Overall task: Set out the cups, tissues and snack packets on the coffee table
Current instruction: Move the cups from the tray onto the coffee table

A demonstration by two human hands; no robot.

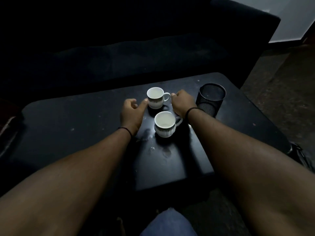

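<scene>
Two white ribbed cups stand upright on the dark coffee table [68,133]. The far cup [156,97] sits between my hands. My left hand [133,113] touches its left side with the thumb, fingers loosely curled. My right hand [182,103] has its fingertips on that cup's handle. The near cup [165,124] stands just below, its handle pointing right and partly hidden behind my right wrist. Both cups look empty. I see no tissues or snack packets.
A black mesh holder [211,99] stands on the table just right of my right hand. A dark sofa [136,57] runs behind the table. Smudges mark the tabletop near its front edge. My knee in blue fabric [168,223] shows at the bottom.
</scene>
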